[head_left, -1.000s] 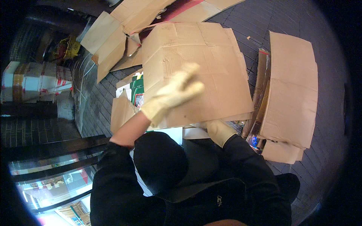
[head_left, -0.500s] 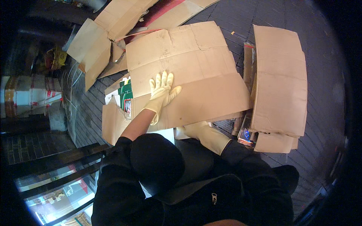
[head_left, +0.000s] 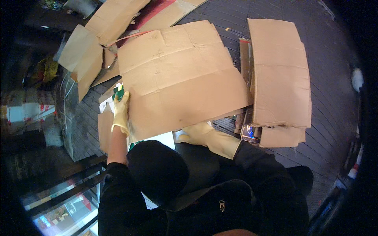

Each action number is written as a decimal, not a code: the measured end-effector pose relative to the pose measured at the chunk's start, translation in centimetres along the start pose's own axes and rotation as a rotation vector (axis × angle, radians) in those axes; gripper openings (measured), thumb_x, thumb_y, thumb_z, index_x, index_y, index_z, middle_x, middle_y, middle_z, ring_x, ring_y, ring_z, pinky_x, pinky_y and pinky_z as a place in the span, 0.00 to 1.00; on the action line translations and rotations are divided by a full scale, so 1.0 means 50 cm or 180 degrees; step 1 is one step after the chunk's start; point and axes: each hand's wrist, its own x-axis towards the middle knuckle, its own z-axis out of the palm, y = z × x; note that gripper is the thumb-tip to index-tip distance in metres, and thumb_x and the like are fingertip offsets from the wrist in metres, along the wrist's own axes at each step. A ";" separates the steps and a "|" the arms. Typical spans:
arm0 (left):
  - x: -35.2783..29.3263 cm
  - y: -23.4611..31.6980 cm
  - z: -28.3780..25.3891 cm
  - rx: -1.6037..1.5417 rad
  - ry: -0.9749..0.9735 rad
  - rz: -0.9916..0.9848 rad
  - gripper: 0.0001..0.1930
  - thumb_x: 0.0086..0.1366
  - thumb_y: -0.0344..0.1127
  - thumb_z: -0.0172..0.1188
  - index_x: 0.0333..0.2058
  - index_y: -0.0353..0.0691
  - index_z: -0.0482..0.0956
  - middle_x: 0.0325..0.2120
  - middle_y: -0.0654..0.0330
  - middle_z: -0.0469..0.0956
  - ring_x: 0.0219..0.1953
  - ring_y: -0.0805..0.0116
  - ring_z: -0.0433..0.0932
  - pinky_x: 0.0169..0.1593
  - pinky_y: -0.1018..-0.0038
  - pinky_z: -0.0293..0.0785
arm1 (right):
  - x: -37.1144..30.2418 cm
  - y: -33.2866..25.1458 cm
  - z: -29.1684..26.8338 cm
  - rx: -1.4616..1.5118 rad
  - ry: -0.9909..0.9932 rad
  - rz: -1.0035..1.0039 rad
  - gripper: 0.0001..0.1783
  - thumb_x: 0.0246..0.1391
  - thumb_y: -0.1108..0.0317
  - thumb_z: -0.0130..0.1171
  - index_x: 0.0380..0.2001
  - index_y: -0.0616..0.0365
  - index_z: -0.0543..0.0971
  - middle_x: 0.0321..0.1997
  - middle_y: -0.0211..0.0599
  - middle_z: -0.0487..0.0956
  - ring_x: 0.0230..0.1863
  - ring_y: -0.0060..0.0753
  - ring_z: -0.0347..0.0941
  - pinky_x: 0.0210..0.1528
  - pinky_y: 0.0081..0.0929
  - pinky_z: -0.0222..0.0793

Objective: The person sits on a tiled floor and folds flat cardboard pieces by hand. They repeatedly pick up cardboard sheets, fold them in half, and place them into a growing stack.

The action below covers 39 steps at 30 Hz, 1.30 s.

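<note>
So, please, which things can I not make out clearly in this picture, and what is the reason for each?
All in the head view:
- Part of the right hand: hidden by the near edge of the large cardboard sheet.
- Most of the green piece: covered by that sheet and the left hand.
- Far end of the red-striped cardboard: cut off by the top edge.
- Yellow thing: too dark and blurred.

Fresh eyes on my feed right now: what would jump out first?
Probably the large creased cardboard sheet filling the middle. Next, the pale yellow gloves: the left hand at the sheet's left edge, the right hand at its near edge. Then the flattened cardboard stack to the right, on dark flooring.
</note>
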 end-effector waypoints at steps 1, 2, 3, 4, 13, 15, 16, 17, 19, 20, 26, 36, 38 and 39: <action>0.009 0.005 -0.009 0.0170 -0.0103 0.0103 0.31 0.72 0.45 0.78 0.67 0.37 0.78 0.53 0.59 0.86 0.54 0.65 0.85 0.58 0.65 0.82 | -0.002 -0.002 -0.002 -0.0097 -0.0017 0.0076 0.31 0.63 0.46 0.68 0.63 0.54 0.86 0.66 0.54 0.85 0.69 0.60 0.79 0.73 0.53 0.71; 0.020 0.006 -0.001 0.0212 -0.0239 -0.0274 0.29 0.73 0.44 0.78 0.65 0.38 0.80 0.53 0.59 0.87 0.53 0.65 0.85 0.58 0.66 0.82 | -0.003 -0.002 -0.003 -0.0019 -0.0087 0.0051 0.31 0.64 0.47 0.68 0.64 0.54 0.85 0.67 0.54 0.84 0.70 0.60 0.79 0.74 0.53 0.71; 0.028 0.013 0.008 0.0009 -0.0572 -0.0104 0.26 0.72 0.42 0.78 0.62 0.36 0.83 0.52 0.58 0.87 0.52 0.66 0.85 0.58 0.67 0.82 | -0.005 0.000 -0.003 0.0066 -0.0154 0.0061 0.32 0.65 0.49 0.68 0.65 0.55 0.84 0.68 0.55 0.84 0.71 0.61 0.78 0.74 0.54 0.70; 0.036 0.023 0.021 -0.0048 -0.0598 0.0095 0.25 0.72 0.43 0.78 0.59 0.33 0.85 0.53 0.57 0.87 0.52 0.66 0.86 0.56 0.68 0.83 | -0.005 0.003 -0.002 0.0199 -0.0130 0.0023 0.32 0.65 0.50 0.68 0.66 0.56 0.83 0.69 0.56 0.83 0.71 0.61 0.78 0.75 0.54 0.70; -0.040 0.208 0.138 0.0104 -0.1096 -0.0567 0.35 0.73 0.46 0.74 0.69 0.28 0.76 0.57 0.45 0.86 0.50 0.53 0.90 0.54 0.58 0.91 | -0.015 0.039 0.034 0.0178 0.0027 0.0046 0.28 0.70 0.55 0.65 0.68 0.54 0.80 0.67 0.56 0.84 0.71 0.60 0.78 0.74 0.55 0.70; -0.082 0.265 0.148 -0.0079 -0.1229 -0.0771 0.35 0.74 0.44 0.73 0.71 0.28 0.74 0.57 0.44 0.86 0.50 0.52 0.90 0.53 0.57 0.92 | -0.016 0.046 0.031 0.0121 0.0010 -0.0119 0.24 0.71 0.56 0.64 0.64 0.53 0.83 0.63 0.52 0.86 0.67 0.57 0.81 0.70 0.54 0.73; -0.105 0.291 0.154 -0.0219 -0.1268 -0.0688 0.35 0.74 0.44 0.72 0.71 0.29 0.74 0.57 0.44 0.86 0.51 0.52 0.90 0.53 0.57 0.92 | -0.013 0.048 0.027 0.0110 0.0075 -0.0182 0.22 0.71 0.56 0.64 0.62 0.52 0.85 0.62 0.49 0.87 0.65 0.55 0.82 0.68 0.54 0.74; -0.130 0.313 0.160 -0.0279 -0.1123 -0.0672 0.35 0.74 0.43 0.72 0.72 0.30 0.74 0.57 0.44 0.86 0.51 0.52 0.90 0.53 0.57 0.92 | -0.011 0.047 0.020 0.0074 0.0220 -0.0317 0.20 0.72 0.56 0.63 0.60 0.52 0.86 0.60 0.48 0.87 0.63 0.54 0.83 0.66 0.53 0.75; -0.188 0.350 0.158 -0.0353 -0.0781 -0.0431 0.34 0.74 0.42 0.71 0.73 0.32 0.73 0.57 0.45 0.86 0.52 0.52 0.90 0.52 0.58 0.93 | 0.000 0.043 0.002 -0.0034 0.0515 -0.0431 0.17 0.72 0.57 0.62 0.57 0.50 0.88 0.57 0.44 0.88 0.60 0.53 0.84 0.63 0.53 0.78; -0.219 0.366 0.145 -0.0352 -0.0569 -0.0204 0.34 0.74 0.42 0.71 0.73 0.34 0.73 0.58 0.46 0.85 0.52 0.53 0.90 0.51 0.60 0.93 | 0.006 0.038 -0.008 0.0069 0.0752 -0.0613 0.17 0.70 0.58 0.63 0.56 0.51 0.88 0.56 0.44 0.89 0.58 0.53 0.85 0.61 0.53 0.78; -0.200 0.450 0.025 -0.0055 -0.0177 0.0560 0.35 0.73 0.52 0.72 0.69 0.31 0.80 0.57 0.48 0.87 0.50 0.56 0.90 0.57 0.65 0.90 | 0.078 0.034 -0.057 0.0152 0.1377 -0.0398 0.21 0.65 0.61 0.65 0.57 0.59 0.86 0.58 0.54 0.87 0.60 0.62 0.84 0.63 0.53 0.81; -0.207 0.240 0.058 -0.1210 0.0049 0.0918 0.40 0.75 0.55 0.72 0.76 0.37 0.72 0.70 0.48 0.77 0.72 0.54 0.76 0.74 0.55 0.77 | 0.117 0.100 -0.042 0.5762 0.0913 0.1710 0.57 0.71 0.34 0.68 0.86 0.57 0.57 0.85 0.56 0.65 0.83 0.56 0.64 0.81 0.62 0.65; -0.263 0.141 0.083 -0.1273 0.0225 0.0529 0.38 0.81 0.54 0.67 0.77 0.36 0.69 0.69 0.46 0.77 0.71 0.53 0.77 0.74 0.56 0.76 | 0.115 0.113 -0.029 0.6003 0.0735 0.1358 0.58 0.69 0.34 0.71 0.86 0.58 0.57 0.86 0.56 0.63 0.85 0.58 0.61 0.83 0.64 0.63; -0.275 0.096 0.086 -0.0974 0.0569 -0.0058 0.47 0.71 0.46 0.75 0.82 0.43 0.61 0.71 0.39 0.73 0.73 0.42 0.75 0.70 0.48 0.80 | 0.114 0.121 -0.023 0.6082 0.0780 0.1185 0.57 0.69 0.35 0.71 0.85 0.57 0.58 0.85 0.54 0.65 0.85 0.56 0.61 0.82 0.64 0.63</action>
